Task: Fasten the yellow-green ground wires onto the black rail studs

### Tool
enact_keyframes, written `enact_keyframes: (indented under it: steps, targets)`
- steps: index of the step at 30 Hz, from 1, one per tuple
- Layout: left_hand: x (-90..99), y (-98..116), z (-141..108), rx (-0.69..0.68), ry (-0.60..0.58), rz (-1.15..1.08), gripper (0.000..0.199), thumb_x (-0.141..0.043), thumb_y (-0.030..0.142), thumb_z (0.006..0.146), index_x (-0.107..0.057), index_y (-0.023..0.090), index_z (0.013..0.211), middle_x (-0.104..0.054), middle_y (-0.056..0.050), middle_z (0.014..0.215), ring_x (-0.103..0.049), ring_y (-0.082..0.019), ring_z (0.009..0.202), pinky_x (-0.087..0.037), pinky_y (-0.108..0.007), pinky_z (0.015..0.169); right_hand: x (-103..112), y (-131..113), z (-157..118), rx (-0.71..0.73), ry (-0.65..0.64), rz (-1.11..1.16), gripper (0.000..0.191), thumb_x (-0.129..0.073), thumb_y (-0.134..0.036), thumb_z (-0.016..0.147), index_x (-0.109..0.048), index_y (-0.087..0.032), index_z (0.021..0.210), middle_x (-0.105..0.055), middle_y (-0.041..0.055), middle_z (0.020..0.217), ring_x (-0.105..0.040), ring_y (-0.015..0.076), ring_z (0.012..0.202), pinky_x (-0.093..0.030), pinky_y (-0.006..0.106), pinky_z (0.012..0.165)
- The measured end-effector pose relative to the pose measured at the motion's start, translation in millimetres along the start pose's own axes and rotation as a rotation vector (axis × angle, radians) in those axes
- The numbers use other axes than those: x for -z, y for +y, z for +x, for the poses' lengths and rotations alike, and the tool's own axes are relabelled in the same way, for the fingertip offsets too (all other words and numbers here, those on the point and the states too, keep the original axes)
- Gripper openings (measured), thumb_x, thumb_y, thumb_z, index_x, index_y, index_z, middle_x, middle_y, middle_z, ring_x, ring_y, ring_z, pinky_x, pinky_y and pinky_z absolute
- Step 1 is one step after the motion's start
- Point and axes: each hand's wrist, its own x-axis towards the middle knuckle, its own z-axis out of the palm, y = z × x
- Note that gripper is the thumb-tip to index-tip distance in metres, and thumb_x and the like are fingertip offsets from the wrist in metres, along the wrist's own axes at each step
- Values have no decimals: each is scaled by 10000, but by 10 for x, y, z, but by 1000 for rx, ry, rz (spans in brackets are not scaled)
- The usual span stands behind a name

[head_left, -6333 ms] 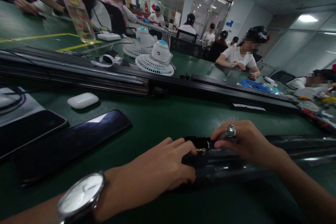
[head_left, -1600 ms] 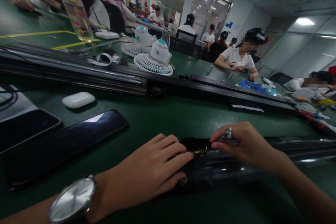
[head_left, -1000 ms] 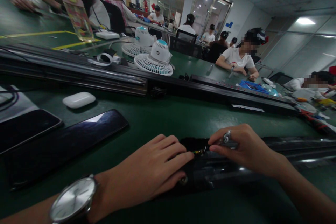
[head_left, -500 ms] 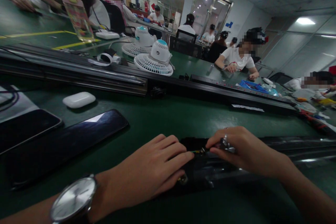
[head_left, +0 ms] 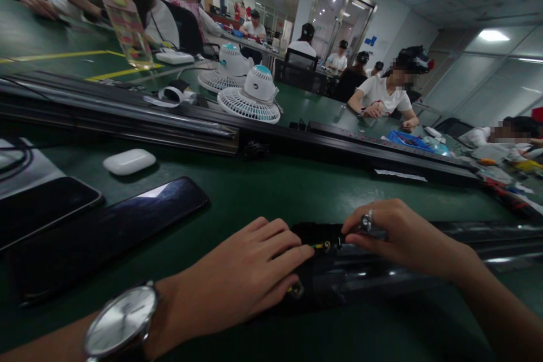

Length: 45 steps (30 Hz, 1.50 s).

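Note:
A long glossy black piece (head_left: 360,277) lies on the table under both hands, its left end partly covered. My left hand (head_left: 250,271), with a watch on the wrist, is closed over that end with the fingers together. A thin yellow-gold part with a round tip (head_left: 323,246) sticks out by its fingertips, and a gold round fitting (head_left: 296,290) shows below the thumb. My right hand (head_left: 392,232), wearing a ring, pinches a small dark piece (head_left: 340,240) with a light edge, just right of the gold tip. What exactly that piece is cannot be made out.
Two phones (head_left: 110,232) (head_left: 46,203) and a white earbud case (head_left: 129,162) lie to the left. Long black rails (head_left: 348,150) cross the table beyond my hands. Behind them stand two white fans (head_left: 250,96) and a bottle (head_left: 129,34). Several people sit around the room.
My right hand has moved slightly right, away from the left fingertips, with its fingers still pinched. The gold tip is now more exposed. My left hand has stayed in place.

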Motion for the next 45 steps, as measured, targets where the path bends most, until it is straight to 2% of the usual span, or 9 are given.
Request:
enact_keyframes:
  steps: [4, 10, 12, 15, 19, 27, 45]
  targets:
    - [-10, -6, -3, -7, 16, 3, 344, -573, 200, 976, -567, 216, 1320, -679, -61, 1124, -591, -218, 1023, -454, -354, 913, -19, 1, 23, -18, -22, 27, 114, -639, -251, 970, -740, -216, 1011, -784, 28, 909, -719, 171, 769, -498, 272, 732]
    - [-2, -7, 0, -1, -12, 5, 354, -587, 185, 965, -568, 219, 1317, -678, -50, 1144, -587, -220, 1014, -449, -358, 891, -82, 33, 65, -39, -126, 31, 91, -641, -214, 946, -724, -219, 984, -729, -8, 774, -663, 141, 679, -456, 241, 663]
    - [8, -1, 6, 1, -13, 11, 356, -593, 187, 961, -570, 221, 1315, -681, -46, 1144, -587, -220, 1018, -449, -358, 895, -90, 58, 67, -34, -102, 16, 104, -618, -234, 968, -718, -206, 957, -708, -8, 747, -635, 134, 652, -444, 241, 646]
    - [19, 9, 12, 5, 0, 21, 350, -602, 192, 955, -579, 226, 1302, -685, -44, 1120, -593, -215, 1014, -457, -347, 899, -83, 89, 62, -37, 7, 13, 170, -569, -253, 1003, -711, -187, 936, -684, -6, 716, -604, 127, 611, -429, 240, 609]
    - [11, 8, 7, 3, 6, 15, 349, -592, 186, 955, -579, 225, 1302, -683, -47, 1117, -598, -208, 1012, -465, -341, 901, -85, 63, 48, -34, 106, 113, 170, -577, -262, 1001, -714, -191, 931, -701, -10, 712, -645, 130, 612, -453, 234, 598]
    - [-8, -6, -4, 0, -6, -6, 373, -580, 159, 957, -566, 226, 1324, -681, -47, 1139, -596, -210, 1016, -459, -349, 909, -162, -98, 25, -28, 123, 151, 145, -629, -280, 981, -744, -207, 930, -731, -8, 751, -660, 127, 607, -459, 226, 584]
    - [-4, -7, -4, 1, -22, 2, 388, -592, 154, 945, -555, 220, 1326, -678, -50, 1143, -585, -222, 1028, -444, -352, 905, -210, -109, 37, 14, 162, 136, 119, -647, -245, 970, -749, -206, 921, -759, -13, 811, -676, 119, 634, -459, 214, 605]
